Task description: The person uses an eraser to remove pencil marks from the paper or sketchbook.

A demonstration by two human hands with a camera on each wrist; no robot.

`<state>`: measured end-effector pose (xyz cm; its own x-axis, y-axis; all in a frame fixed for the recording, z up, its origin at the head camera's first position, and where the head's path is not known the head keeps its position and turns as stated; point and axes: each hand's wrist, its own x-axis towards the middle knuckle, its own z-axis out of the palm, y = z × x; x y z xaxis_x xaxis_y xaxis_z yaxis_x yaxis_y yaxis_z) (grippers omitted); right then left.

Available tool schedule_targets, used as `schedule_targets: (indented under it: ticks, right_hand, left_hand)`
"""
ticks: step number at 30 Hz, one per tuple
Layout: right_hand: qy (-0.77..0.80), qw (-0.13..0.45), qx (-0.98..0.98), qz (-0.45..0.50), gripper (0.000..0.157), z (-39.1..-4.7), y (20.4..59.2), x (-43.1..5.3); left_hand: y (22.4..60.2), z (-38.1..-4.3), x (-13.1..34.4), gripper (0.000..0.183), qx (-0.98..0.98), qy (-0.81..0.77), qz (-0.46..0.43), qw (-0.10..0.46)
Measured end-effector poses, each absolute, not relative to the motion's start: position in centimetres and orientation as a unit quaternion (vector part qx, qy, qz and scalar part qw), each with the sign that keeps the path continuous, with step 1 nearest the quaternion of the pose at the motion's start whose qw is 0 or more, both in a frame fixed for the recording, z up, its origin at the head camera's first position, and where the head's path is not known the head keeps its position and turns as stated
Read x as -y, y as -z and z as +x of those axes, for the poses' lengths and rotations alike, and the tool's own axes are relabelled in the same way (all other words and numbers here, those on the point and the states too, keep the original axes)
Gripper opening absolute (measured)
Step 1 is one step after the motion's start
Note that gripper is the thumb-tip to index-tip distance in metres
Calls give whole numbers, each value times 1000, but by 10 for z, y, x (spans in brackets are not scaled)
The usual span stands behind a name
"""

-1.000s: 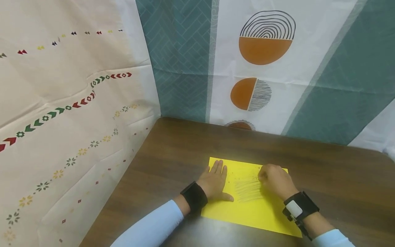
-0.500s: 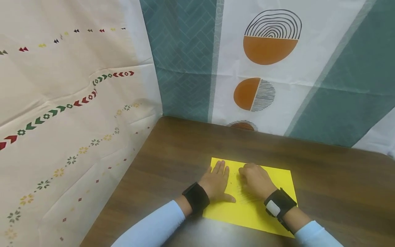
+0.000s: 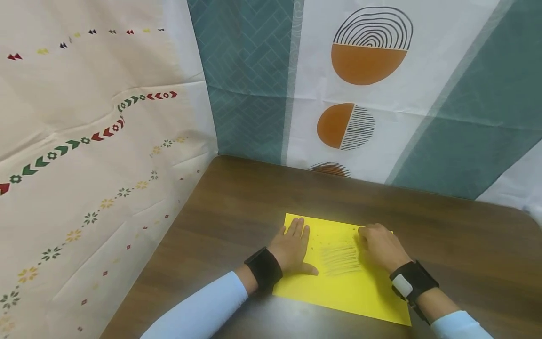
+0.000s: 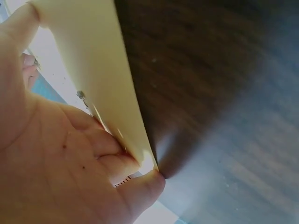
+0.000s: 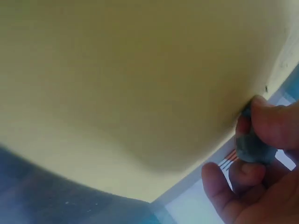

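A yellow sheet of paper (image 3: 338,296) lies on the brown table, with a patch of grey, smudged pencil strokes (image 3: 340,258) near its middle. My left hand (image 3: 292,249) presses flat on the sheet's left side, fingers straight and thumb spread. At the upper right of the paper is my right hand (image 3: 383,247), fingers curled. The right wrist view shows it pinching a small, rounded grey eraser (image 5: 256,149) between thumb and fingers, right at the paper's surface. A few dark crumbs (image 4: 81,94) dot the sheet near my left fingers.
The wooden table (image 3: 237,197) runs back to a teal and white curtain (image 3: 250,94) with orange half-circles. A cream patterned cloth (image 3: 106,155) hangs along the left edge. Both wrists wear black straps (image 3: 264,268).
My right hand, gripping the eraser, swept left across the pencil strokes and came back to the right side, uncovering them. The left hand stays pressed on the paper.
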<state>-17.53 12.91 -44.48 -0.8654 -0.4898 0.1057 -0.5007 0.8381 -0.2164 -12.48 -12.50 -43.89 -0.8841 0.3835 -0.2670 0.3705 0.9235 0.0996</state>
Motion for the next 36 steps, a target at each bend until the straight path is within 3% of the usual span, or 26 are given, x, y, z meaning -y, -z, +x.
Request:
schedule_targets:
  ticks: [13, 23, 36]
  right_hand:
    - [-125, 36, 956, 262, 39, -172, 435, -138]
    - [-124, 11, 958, 259, 24, -167, 435, -139]
    - [-222, 13, 932, 287, 20, -172, 437, -91]
  left_hand:
    - [437, -123, 126, 114, -970, -13, 198, 141]
    - [439, -118, 125, 113, -971, -10, 201, 129]
    - [439, -118, 125, 113, -971, -1, 202, 127]
